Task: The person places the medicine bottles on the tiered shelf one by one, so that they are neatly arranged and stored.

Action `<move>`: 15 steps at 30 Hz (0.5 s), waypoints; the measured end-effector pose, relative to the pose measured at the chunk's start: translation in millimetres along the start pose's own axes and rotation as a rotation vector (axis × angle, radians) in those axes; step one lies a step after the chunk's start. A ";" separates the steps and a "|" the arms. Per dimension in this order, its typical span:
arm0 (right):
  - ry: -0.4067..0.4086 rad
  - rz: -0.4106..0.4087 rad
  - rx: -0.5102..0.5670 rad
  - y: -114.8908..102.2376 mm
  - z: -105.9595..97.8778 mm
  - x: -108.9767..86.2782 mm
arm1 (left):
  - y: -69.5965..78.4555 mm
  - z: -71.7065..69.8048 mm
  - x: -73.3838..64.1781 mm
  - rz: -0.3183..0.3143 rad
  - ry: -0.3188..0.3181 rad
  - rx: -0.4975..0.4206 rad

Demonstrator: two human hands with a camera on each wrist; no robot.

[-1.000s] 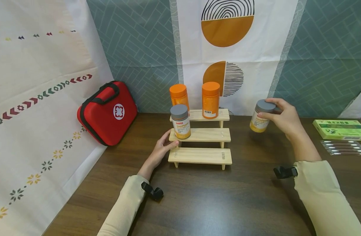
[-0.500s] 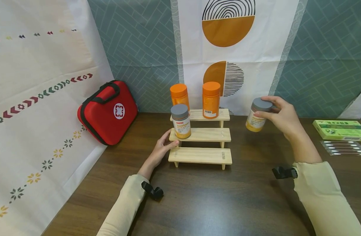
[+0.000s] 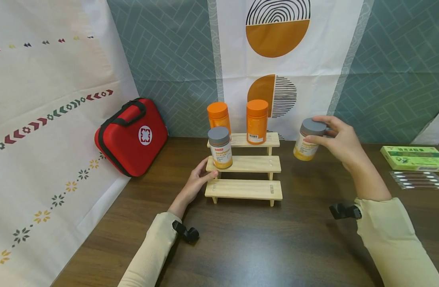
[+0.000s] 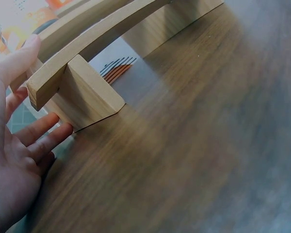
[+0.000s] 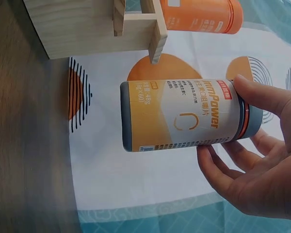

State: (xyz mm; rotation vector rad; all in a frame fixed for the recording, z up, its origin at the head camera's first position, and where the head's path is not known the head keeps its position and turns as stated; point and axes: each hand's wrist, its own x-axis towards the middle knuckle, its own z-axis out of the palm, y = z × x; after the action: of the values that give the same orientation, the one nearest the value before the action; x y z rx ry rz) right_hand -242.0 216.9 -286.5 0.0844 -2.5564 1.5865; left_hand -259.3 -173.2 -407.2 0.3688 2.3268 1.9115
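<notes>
A three-tier wooden display stand (image 3: pixel 243 188) stands mid-table. My left hand (image 3: pixel 196 181) holds its left end, thumb in front of the middle tier. In the left wrist view the other fingers (image 4: pixel 43 138) lie along the end leg. My right hand (image 3: pixel 339 137) grips a grey-lidded supplement jar (image 5: pixel 184 114) by its lid, thumb on one side and fingers on the other. This jar hangs tilted in the air, right of the stand. A matching grey-lidded jar (image 3: pixel 221 153) sits at the left of the middle tier. Two orange jars (image 3: pixel 256 123) occupy the top tier.
A red first-aid case (image 3: pixel 133 137) leans at the back left against the cloth wall. At the far right lie a green box (image 3: pixel 414 158) and a clear pack of cotton swabs (image 3: pixel 418 180). Patterned cloth (image 3: pixel 169 59) hangs right behind the table.
My right hand has carried the grey-lidded jar leftward, closer to the stand, raising it slightly. My left hand and the stand have stayed put.
</notes>
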 end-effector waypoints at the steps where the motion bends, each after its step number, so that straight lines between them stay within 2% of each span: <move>1: 0.000 -0.001 -0.002 -0.9 0.7 -0.5 | -0.2 0.0 0.1 -0.002 0.001 -0.001; 15: -0.046 -0.038 -0.022 -13.5 13.8 -7.9 | 0.0 -0.3 -0.3 -0.010 0.001 0.002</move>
State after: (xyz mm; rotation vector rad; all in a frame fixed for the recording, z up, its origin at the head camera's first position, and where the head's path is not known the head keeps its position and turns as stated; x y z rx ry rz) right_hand -233.8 198.4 -281.7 0.1673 -2.5903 1.5602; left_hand -259.1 -173.5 -407.2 0.3562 2.3271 1.9058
